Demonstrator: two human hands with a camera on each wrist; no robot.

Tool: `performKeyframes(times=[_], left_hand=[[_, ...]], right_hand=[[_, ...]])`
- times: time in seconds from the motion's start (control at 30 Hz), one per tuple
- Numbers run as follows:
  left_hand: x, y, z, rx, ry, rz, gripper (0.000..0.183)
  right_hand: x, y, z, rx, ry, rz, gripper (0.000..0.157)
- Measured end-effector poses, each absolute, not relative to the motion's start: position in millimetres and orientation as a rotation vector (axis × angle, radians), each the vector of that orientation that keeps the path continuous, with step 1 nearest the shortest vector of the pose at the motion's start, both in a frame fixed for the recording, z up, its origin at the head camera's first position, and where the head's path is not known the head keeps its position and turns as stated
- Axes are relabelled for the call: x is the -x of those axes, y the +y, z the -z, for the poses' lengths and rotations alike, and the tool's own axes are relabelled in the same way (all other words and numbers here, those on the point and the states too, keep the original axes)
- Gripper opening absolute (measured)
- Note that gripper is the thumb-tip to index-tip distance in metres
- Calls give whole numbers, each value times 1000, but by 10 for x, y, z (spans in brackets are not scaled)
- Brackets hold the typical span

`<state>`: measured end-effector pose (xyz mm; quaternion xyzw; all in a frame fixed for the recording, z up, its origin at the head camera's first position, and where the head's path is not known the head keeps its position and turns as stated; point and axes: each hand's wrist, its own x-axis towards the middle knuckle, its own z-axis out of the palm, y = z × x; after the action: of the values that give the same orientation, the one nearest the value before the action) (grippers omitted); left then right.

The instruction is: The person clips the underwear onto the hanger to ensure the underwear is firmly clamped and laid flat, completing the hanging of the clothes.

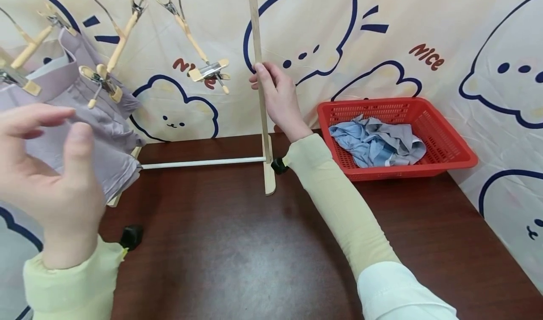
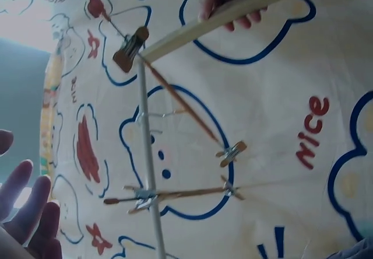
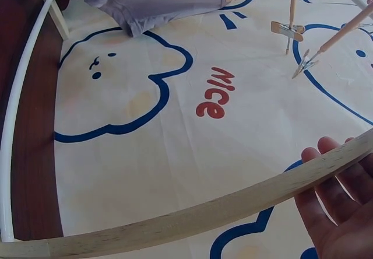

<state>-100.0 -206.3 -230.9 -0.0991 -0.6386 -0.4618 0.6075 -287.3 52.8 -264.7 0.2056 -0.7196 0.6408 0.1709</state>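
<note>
My right hand (image 1: pixel 280 98) holds the upright wooden post (image 1: pixel 259 42) of a small rack, thumb on the near side and fingers behind it. In the right wrist view, its fingers (image 3: pixel 332 195) lie along the post. My left hand (image 1: pixel 55 169) is raised at the left, thumb and fingers bent and apart, holding nothing. Behind it in the head view hangs a lavender garment (image 1: pixel 93 117) with a waistband, held by the clips of a wooden clip hanger (image 1: pixel 25 51). Two more clip hangers (image 1: pixel 123 46), (image 1: pixel 193 39) hang between it and the post, the right one bare.
A red plastic basket (image 1: pixel 449 155) with crumpled blue and grey clothes (image 1: pixel 377 141) stands at the right on the dark table (image 1: pixel 237 249). A white lower bar (image 1: pixel 203 163) joins the rack's feet. Cartoon-printed cloth (image 1: pixel 479 23) hangs behind.
</note>
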Motion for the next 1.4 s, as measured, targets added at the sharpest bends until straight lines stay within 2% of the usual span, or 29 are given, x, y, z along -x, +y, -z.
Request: performKeyframes(times=[0.17, 0.33, 0.5, 0.77, 1.4], left_hand=[[977, -1856, 2473, 311, -1458, 1009, 51], [904, -1659, 2669, 398, -1625, 993, 53], [895, -1576, 2856, 502, -1796, 1019, 48], [1020, -1527, 3134, 581, -1987, 1073, 28], [1256, -1409, 3455, 581, -2134, 1166, 36]], right_hand=[[2875, 552, 2646, -586, -2083, -1814, 39], [2883, 581, 2650, -582, -2103, -1808, 39], [2874, 600, 2651, -589, -2111, -1815, 39], [2860, 624, 2605, -634, -2157, -1826, 39], [2704, 960, 2515, -505, -2353, -1729, 50]])
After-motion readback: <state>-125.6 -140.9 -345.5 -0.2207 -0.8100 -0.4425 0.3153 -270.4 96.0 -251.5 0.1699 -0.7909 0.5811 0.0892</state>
